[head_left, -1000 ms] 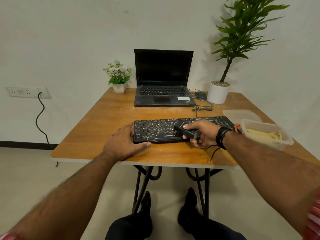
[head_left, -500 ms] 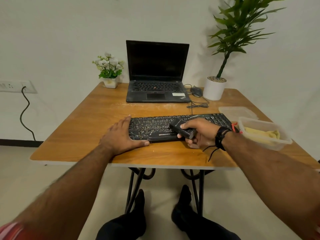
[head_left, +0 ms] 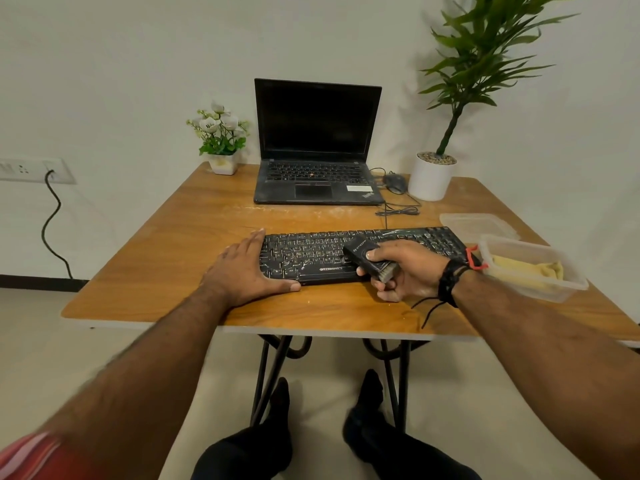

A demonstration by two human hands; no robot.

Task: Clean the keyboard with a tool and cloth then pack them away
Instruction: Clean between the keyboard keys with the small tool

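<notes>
1. Head view: my right hand [head_left: 403, 268] grips the small black rectangular cleaning brush [head_left: 370, 260] at centre frame, over the long black plastic keyboard [head_left: 311, 252], whose long axis runs left-right.
2. My left hand [head_left: 242, 271] lies flat against its left end.
3. The yellow cloth [head_left: 526, 270] sits in the clear plastic tub [head_left: 554, 292], right of frame.

You face a plain white wall [head_left: 138, 64] with a socket [head_left: 33, 170], pale floor [head_left: 86, 358], wooden table [head_left: 207, 216] on black metal legs [head_left: 263, 375].
</notes>
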